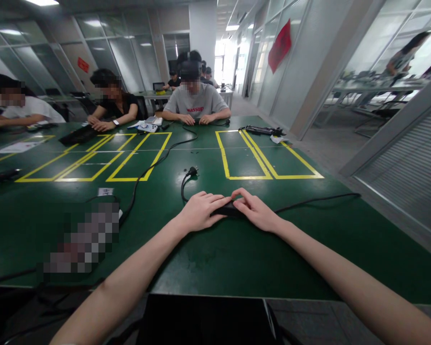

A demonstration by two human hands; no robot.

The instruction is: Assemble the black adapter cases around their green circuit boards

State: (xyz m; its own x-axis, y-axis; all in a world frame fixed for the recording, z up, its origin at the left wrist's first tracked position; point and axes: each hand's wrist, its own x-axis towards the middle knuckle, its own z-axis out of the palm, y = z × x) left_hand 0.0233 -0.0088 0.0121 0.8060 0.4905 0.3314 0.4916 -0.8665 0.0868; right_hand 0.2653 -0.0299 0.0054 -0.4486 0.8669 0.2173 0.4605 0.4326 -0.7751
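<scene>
A black power adapter (227, 210) lies on the green table in front of me, partly covered by my fingers. My left hand (200, 211) grips its left end, fingers over the top and thumb along the near side. At the other end, my right hand (255, 210) is closed on it with bent fingers, index finger and thumb close together on top. From the left side a short cord curves up to a black plug (191, 172), its pins facing right. A thin black cable (318, 200) runs off to the right.
Yellow tape rectangles (240, 178) mark the green table (290, 258). A long black cord (135, 187) crosses on the left beside a blurred-out object (84, 239). Dark folded gear (262, 130) lies far right. Several people sit opposite, one in a grey shirt (197, 98).
</scene>
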